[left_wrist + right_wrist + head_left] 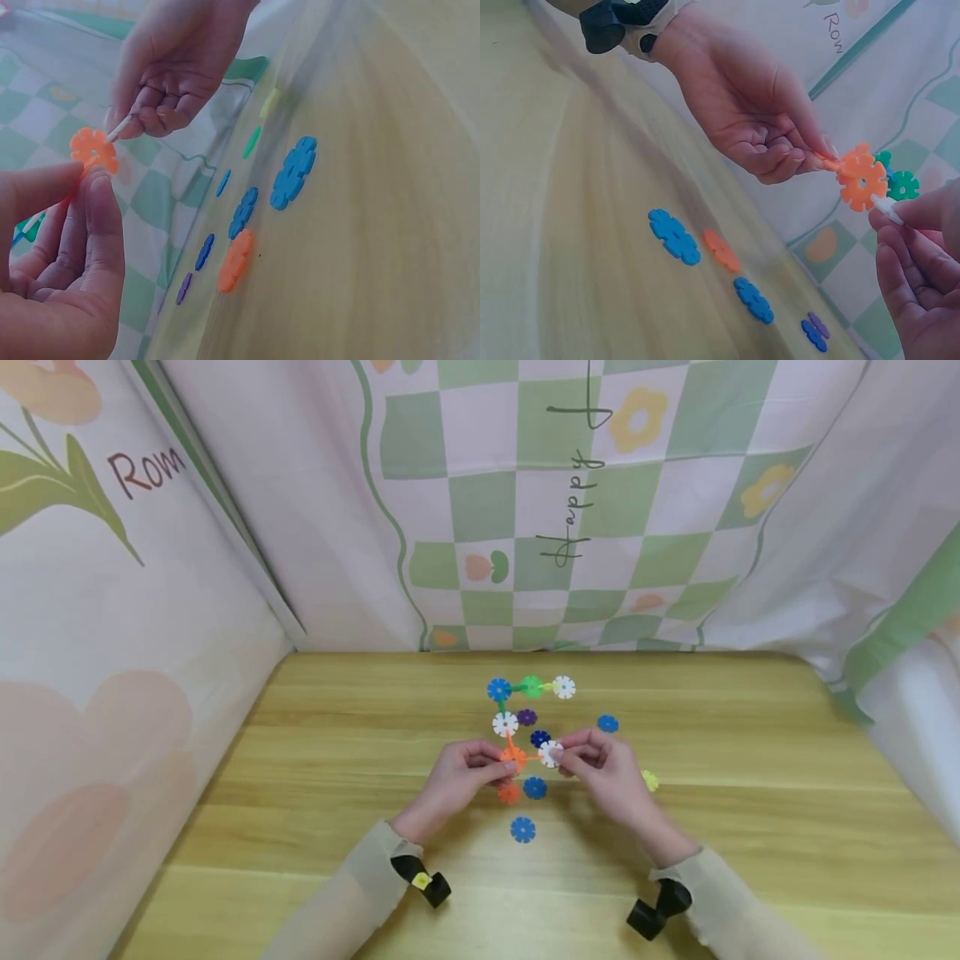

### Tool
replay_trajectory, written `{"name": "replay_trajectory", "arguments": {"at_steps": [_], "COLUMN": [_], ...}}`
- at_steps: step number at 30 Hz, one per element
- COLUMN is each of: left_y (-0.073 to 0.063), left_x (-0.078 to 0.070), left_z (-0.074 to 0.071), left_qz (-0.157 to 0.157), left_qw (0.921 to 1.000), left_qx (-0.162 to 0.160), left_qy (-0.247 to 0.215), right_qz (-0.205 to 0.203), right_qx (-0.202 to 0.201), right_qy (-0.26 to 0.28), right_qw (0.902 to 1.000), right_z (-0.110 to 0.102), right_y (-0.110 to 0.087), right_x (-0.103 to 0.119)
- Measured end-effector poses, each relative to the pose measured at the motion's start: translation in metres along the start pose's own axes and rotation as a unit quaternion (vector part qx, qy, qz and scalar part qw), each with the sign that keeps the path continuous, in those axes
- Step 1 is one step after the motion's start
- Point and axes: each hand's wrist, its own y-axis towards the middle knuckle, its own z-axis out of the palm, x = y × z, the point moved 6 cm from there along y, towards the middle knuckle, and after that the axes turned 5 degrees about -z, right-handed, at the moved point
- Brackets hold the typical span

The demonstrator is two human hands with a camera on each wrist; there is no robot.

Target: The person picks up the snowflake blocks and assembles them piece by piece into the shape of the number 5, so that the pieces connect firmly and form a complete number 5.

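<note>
Pinching with thumb and fingertips, the left hand (462, 775) grips an orange disc (513, 759), leaving no gap around its rim. The right hand (613, 774) likewise pinches a white disc (551, 753) just right of that orange disc, its other fingers curled in. Between the two lies an edge-on orange link (533, 758), touching the white disc; whether the white disc is fully slotted in, I cannot tell.

Running away beyond the orange disc is a joined chain: a nearer white piece (505, 724), a blue piece (498, 690), a green piece (532, 686) and an end white piece (564, 687).

Loose on the table (247, 810), a purple disc (527, 717) and a dark blue disc (540, 739) lie past the orange disc, toward its right. A yellow disc (650, 780) sits well to its right; a loose orange disc (509, 794) and two blue discs (522, 830) lie on its near side.
</note>
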Motion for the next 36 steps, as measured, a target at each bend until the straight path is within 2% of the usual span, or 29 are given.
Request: {"name": "replay_trajectory", "arguments": {"at_steps": [8,14,21,30,36], "left_y": [0.001,0.002,0.002,0.002,-0.004], "left_x": [0.0,-0.002,-0.004,-0.004,-0.01], "left_z": [0.003,0.004,0.002,-0.004,-0.013], "left_qz": [0.009,0.01,0.016,0.024,0.035], "left_qw": [0.9997,0.9998,0.9998,0.9996,0.9992], "left_qx": [0.021,0.014,0.008,-0.007,-0.019], "left_qy": [-0.004,-0.012,-0.012,-0.015,-0.009], "right_qz": [0.0,0.005,-0.027,-0.046,-0.047], "right_qx": [-0.005,-0.009,0.01,0.013,0.012], "right_qy": [0.041,0.039,0.036,0.039,0.03], "right_qw": [0.9992,0.9992,0.9989,0.9981,0.9984], "right_z": [0.005,0.003,0.001,0.002,-0.001], "right_y": [-0.002,0.0,0.0,0.0,-0.001], "right_x": [-0.002,-0.004,0.002,0.003,0.003]}}
